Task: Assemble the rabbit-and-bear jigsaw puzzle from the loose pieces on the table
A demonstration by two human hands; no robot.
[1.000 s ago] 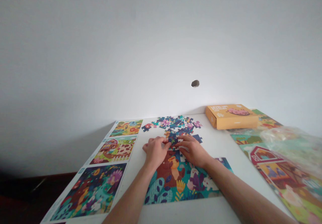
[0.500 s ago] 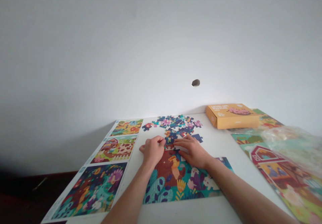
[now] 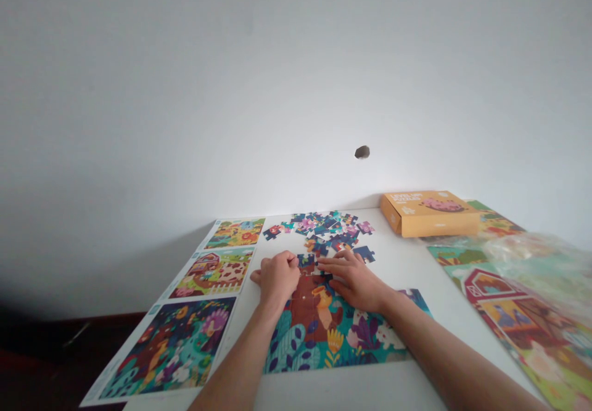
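Note:
A partly joined jigsaw puzzle (image 3: 303, 318) lies on the white table, with a brown bear, an orange animal, rabbits and leaves on it. At its upper left edge, my left hand (image 3: 278, 278) is closed with curled fingers; whether anything is between them is hidden. A puzzle piece (image 3: 306, 262) with a dark blue top and brown lower part lies flat at the puzzle's top, just right of that hand. My right hand (image 3: 355, 280) rests palm down over the upper right, fingers stretched out, touching the top edge near that piece. Loose puzzle pieces (image 3: 330, 223) are heaped beyond both hands.
Left of the puzzle lies a sheet (image 3: 169, 349) with three printed pictures, the lowest showing the bear scene. A yellow puzzle box (image 3: 430, 214) stands at the back right. Clear plastic wrap (image 3: 531, 257) covers part of a farm picture (image 3: 522, 318). Behind rises a white wall (image 3: 277, 90) with a hole.
My left hand has drawn slightly left, away from the blue-and-brown piece, which now shows more fully. My right hand has barely moved. The view has shifted a little.

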